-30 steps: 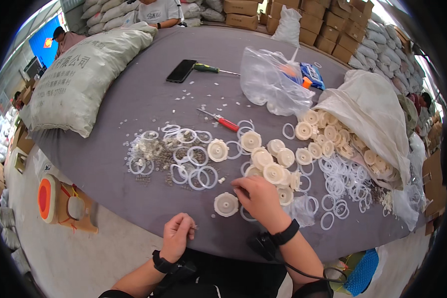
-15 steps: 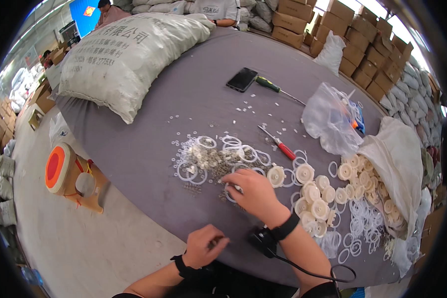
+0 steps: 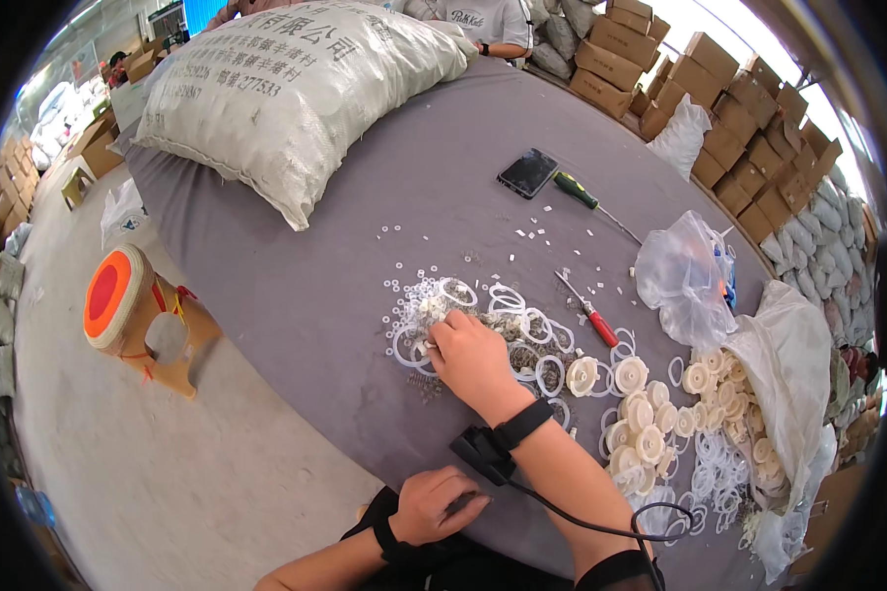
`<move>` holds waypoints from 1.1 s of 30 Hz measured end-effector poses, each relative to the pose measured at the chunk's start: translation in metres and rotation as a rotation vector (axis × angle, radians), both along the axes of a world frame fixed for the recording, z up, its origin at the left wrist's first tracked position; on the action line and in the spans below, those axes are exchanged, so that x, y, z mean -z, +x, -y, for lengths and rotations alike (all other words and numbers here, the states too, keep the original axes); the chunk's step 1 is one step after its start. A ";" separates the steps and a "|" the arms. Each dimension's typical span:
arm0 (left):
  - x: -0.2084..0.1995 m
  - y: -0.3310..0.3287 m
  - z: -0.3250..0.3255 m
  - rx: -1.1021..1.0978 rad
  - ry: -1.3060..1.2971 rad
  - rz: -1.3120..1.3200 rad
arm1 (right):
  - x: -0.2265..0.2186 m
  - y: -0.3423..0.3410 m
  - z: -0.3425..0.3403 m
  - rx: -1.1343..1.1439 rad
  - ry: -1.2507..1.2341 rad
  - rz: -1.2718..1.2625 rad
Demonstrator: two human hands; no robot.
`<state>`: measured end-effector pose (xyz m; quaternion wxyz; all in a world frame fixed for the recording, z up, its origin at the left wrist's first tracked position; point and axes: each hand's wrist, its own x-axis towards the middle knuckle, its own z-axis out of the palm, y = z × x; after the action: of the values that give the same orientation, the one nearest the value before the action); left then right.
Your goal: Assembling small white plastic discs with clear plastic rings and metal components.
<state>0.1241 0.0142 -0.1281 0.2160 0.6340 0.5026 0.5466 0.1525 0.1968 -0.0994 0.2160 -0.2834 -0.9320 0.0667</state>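
Observation:
My right hand point(image 3: 471, 360) reaches down into a loose pile of small parts, its fingers drawn together at the near left side. What its fingertips pinch, if anything, is too small to make out. Around it lie small white washers point(image 3: 401, 305), translucent rings point(image 3: 535, 325) and little metal springs point(image 3: 426, 386). My left hand point(image 3: 436, 506) hovers by the table's near edge with curled fingers, and whatever it holds is hidden. Cream round plastic caps point(image 3: 648, 443) are heaped to the right of my right hand.
Beyond the pile lie a red-handled screwdriver point(image 3: 599, 328), a green-handled screwdriver point(image 3: 577, 191) and a black phone point(image 3: 529, 173). A stuffed woven sack point(image 3: 296, 98) rests at the far left. Clear plastic bags point(image 3: 682, 286) sit at right. A stool point(image 3: 148, 315) stands on the floor; a person point(image 3: 483, 28) is across the table.
My right hand has moved left and farther into the pile of small parts. The left hand stays low and curled. The whole view has shifted with my head.

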 end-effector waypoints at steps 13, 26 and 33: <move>-0.016 0.008 0.002 0.006 -0.383 0.798 | -0.064 0.108 0.071 0.215 -1.198 -0.692; -0.042 0.062 0.000 0.276 -0.675 1.024 | -0.028 0.193 0.163 0.329 -1.494 -1.108; -0.046 0.074 0.007 0.295 -0.728 0.890 | -0.025 0.208 0.173 0.285 -1.491 -1.187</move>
<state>0.1984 0.0068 -0.0821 0.6833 0.2921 0.4254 0.5166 0.3605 0.0241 -0.0745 0.4228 -0.3784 -0.3455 0.7475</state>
